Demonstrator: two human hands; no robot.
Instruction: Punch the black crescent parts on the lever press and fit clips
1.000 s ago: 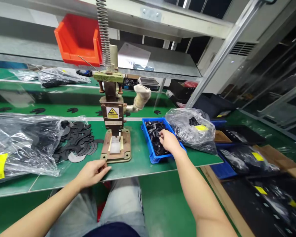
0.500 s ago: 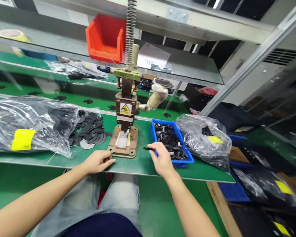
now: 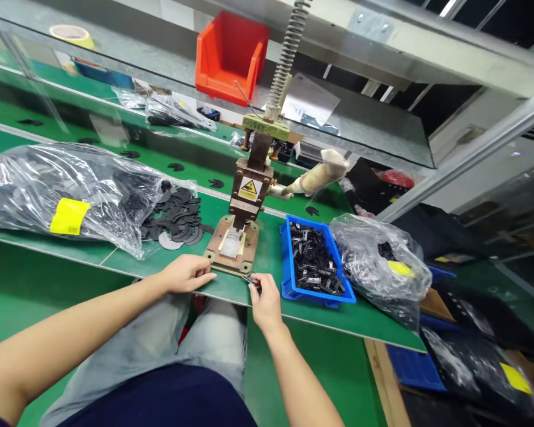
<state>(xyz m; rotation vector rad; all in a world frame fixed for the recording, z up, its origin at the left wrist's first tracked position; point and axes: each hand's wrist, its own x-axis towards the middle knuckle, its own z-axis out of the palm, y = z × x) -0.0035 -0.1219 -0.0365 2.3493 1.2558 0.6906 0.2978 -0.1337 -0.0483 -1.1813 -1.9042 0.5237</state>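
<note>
My right hand (image 3: 266, 302) pinches a small black part (image 3: 248, 279) just in front of the base of a hand press (image 3: 250, 190). At the base's front left corner, my left hand (image 3: 184, 274) rests with its fingers curled; whatever may be inside them is hidden. Under the press head, a pale metal block (image 3: 230, 244) sits on the brownish base plate (image 3: 218, 258). The press's wrapped lever handle (image 3: 318, 175) sticks out to the right. Beyond my right hand, a blue tray (image 3: 286, 261) holds many small black parts (image 3: 314, 261).
Flat black curved pieces (image 3: 178, 219) spill from a clear plastic bag (image 3: 66, 184) on the left. Another plastic bag (image 3: 382, 261) lies right of the tray. A shelf (image 3: 374, 112) with an orange bin (image 3: 231, 59) hangs above. More black pieces (image 3: 175, 167) lie on the green surface behind.
My right hand has moved left from beside the blue tray to the front of the press base, with the small black part in it. The camera view has shifted and tilted.
</note>
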